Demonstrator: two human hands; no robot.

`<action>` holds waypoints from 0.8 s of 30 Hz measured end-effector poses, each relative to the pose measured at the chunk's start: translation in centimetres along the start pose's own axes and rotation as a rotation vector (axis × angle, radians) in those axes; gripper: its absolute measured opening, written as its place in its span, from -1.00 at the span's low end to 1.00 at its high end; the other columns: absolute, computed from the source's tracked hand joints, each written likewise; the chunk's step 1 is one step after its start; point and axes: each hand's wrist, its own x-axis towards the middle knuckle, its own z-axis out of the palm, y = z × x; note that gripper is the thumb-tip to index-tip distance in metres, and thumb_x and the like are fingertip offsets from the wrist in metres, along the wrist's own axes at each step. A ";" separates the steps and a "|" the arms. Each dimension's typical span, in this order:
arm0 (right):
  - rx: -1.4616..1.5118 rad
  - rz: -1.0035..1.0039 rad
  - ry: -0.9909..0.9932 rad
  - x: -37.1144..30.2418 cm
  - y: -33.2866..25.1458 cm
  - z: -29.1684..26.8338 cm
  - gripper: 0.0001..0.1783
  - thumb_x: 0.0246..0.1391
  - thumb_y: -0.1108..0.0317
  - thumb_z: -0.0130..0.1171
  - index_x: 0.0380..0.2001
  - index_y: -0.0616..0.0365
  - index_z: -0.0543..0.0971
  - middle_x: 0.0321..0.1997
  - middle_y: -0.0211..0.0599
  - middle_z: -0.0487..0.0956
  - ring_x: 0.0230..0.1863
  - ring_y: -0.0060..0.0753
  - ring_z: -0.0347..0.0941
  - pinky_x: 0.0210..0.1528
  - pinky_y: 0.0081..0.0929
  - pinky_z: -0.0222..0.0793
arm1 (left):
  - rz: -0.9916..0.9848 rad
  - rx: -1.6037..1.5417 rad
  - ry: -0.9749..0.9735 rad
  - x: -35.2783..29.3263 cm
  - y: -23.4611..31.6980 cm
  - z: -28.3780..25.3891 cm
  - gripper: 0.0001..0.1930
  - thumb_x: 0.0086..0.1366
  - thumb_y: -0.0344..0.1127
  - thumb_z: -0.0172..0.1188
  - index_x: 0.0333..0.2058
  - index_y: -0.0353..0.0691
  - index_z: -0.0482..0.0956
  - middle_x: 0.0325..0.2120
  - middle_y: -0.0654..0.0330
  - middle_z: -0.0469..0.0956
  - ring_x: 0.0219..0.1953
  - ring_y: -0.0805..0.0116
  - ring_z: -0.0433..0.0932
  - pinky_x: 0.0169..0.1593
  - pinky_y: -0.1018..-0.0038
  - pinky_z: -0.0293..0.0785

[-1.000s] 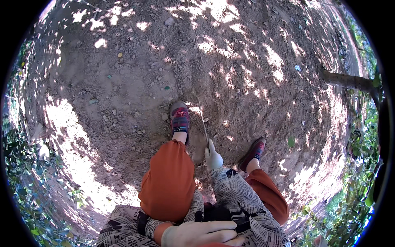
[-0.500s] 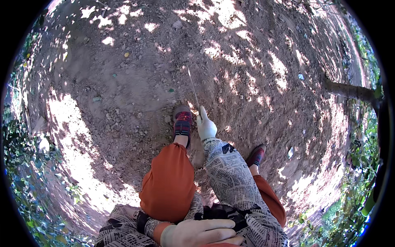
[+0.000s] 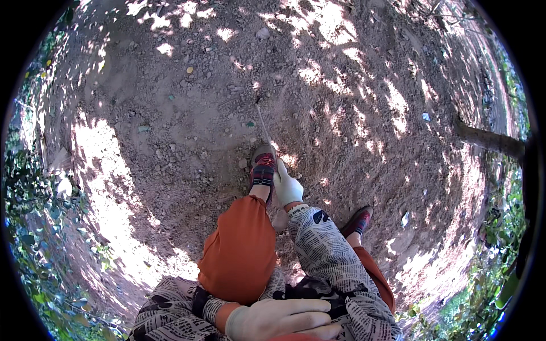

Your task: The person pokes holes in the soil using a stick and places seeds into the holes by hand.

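My right hand (image 3: pixel 287 187), in a white glove, reaches forward past my left knee and grips a thin pale stick (image 3: pixel 263 126). The stick points away from me over the dirt, its tip on or near the ground just beyond my left shoe (image 3: pixel 263 165). My left hand (image 3: pixel 278 318), also gloved in white, lies flat against my waist at the lower edge with nothing in it. Both sleeves have a black-and-white print, and my trousers (image 3: pixel 239 256) are orange. My right shoe (image 3: pixel 357 220) stands further back to the right.
Bare stony dirt (image 3: pixel 187 131) with patches of sunlight lies all around. A tree trunk (image 3: pixel 489 142) rises at the right. Green leafy plants (image 3: pixel 34 227) line the left edge and more plants (image 3: pixel 500 267) the lower right.
My right hand has stretched forward from beside my right knee to next to my left shoe, carrying the stick further out. The left hand has stayed put.
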 end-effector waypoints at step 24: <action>-0.018 -0.009 0.118 9.4 -8.3 -4.5 -0.42 0.28 -0.03 -0.19 0.35 -0.32 0.10 -0.32 0.07 0.63 -0.28 0.14 0.58 -0.23 0.02 0.46 | -0.004 0.053 0.062 -1.5 -0.2 1.2 -0.58 0.12 -0.31 0.03 -0.04 -0.35 0.46 -0.07 0.05 0.50 -0.01 0.18 0.49 0.18 0.21 0.42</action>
